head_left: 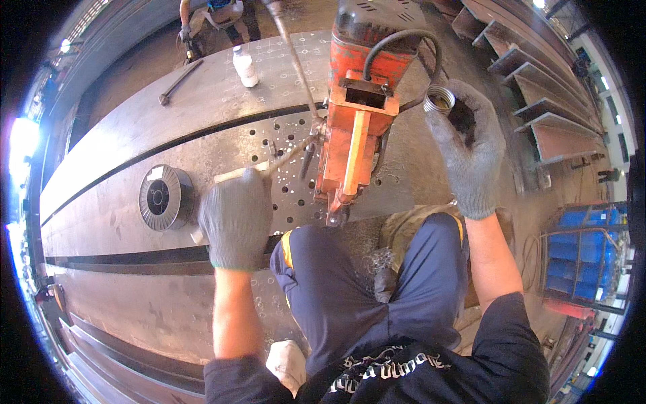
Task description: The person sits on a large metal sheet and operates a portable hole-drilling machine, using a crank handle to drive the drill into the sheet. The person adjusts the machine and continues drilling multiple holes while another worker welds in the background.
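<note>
My right hand (pixel 470 145), in a grey glove, is raised right of an orange drilling machine (pixel 340 155). Its thumb and fingers pinch a small ribbed metal ring (pixel 439 99) whose round opening faces up. My left hand (pixel 237 219), gloved too, is closed above the steel plate (pixel 101 232), left of the machine. A pale, narrow strip (pixel 241 174) shows just beyond its knuckles, and a small pale end sticks out near its wrist; I cannot tell whether they are one thing. A long lever handle (pixel 296 67) rises from the machine's left side. Dark holes and bright chips mark the plate beside it.
A wire spool (pixel 176 202) lies left of my left hand. Farther off on the plate are a clear bottle (pixel 246 71) and a metal bar (pixel 180 82). Another person (pixel 222 15) is beyond. Steel beams (pixel 562 138) and blue containers (pixel 582 246) stand at the right.
</note>
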A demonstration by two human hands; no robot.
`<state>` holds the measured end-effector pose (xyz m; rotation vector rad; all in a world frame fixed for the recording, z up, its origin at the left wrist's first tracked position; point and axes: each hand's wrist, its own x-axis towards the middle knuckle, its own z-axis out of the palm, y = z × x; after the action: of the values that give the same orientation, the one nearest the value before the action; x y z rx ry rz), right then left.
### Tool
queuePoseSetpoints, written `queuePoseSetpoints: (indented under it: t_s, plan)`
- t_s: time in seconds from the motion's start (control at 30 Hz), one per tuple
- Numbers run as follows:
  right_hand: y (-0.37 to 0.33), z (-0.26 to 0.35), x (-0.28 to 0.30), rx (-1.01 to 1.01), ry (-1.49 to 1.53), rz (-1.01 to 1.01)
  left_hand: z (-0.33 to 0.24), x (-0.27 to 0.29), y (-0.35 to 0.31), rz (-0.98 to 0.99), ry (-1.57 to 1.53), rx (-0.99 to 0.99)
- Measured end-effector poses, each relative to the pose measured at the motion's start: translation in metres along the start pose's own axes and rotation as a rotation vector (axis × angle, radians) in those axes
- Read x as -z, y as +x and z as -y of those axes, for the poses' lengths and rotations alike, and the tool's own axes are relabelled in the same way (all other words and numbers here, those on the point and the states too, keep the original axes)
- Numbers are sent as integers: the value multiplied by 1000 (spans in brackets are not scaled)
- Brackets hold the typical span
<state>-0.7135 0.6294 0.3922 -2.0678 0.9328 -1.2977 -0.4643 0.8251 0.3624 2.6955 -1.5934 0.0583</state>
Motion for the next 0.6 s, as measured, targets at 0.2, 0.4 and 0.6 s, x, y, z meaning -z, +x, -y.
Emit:
queuePoseSetpoints:
  t_s: [0.2, 0.4, 0.6]
  plan:
    - [3, -3, 2, 28, -24, -25, 25, -212, -43, 61, -656, 197]
    - [-5, -12, 9, 5, 5, -22, 18, -322, 35, 20, -690, 102]
    - [-7, -12, 30, -1, -35, -56, 17, -290, 16, 198, -626, 126]
